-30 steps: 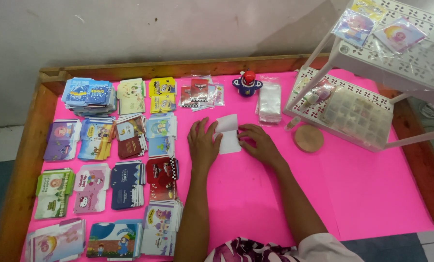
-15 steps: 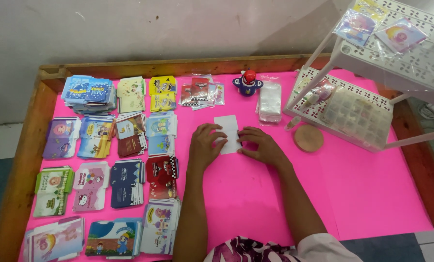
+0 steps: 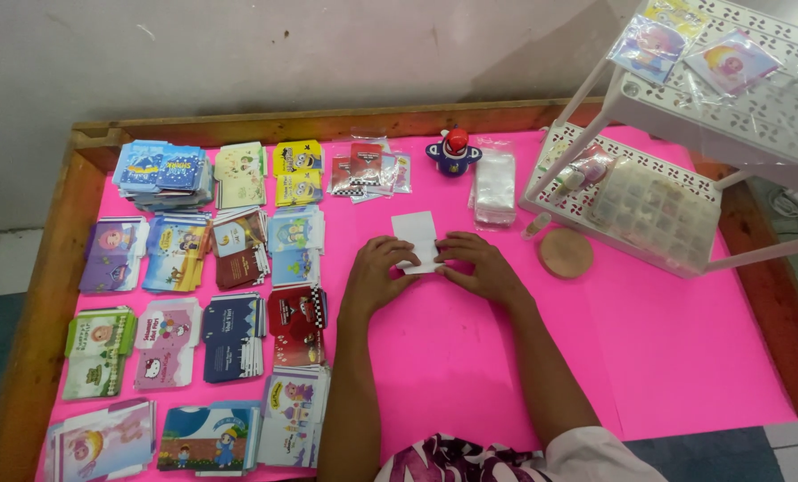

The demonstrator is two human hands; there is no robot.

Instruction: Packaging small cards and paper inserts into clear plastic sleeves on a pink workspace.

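Note:
A small white card (image 3: 416, 232) lies flat on the pink sheet (image 3: 666, 357) near the middle of the table. My left hand (image 3: 376, 275) presses on its lower left edge with the fingertips. My right hand (image 3: 477, 268) rests on its lower right corner, fingers curled over the edge. Both hands pinch the card's near end, and its far half shows bare. The part under my fingers is hidden.
Several stacks of colourful printed cards (image 3: 204, 295) fill the left half. A toy figure (image 3: 453, 152), a pack of clear sleeves (image 3: 494, 186) and a round wooden disc (image 3: 566, 253) sit behind. A white perforated rack (image 3: 675, 125) stands right. Wooden rim (image 3: 51, 295).
Both hands have slid a little toward me along the white card, so more of its far half shows. The card itself has stayed in place.

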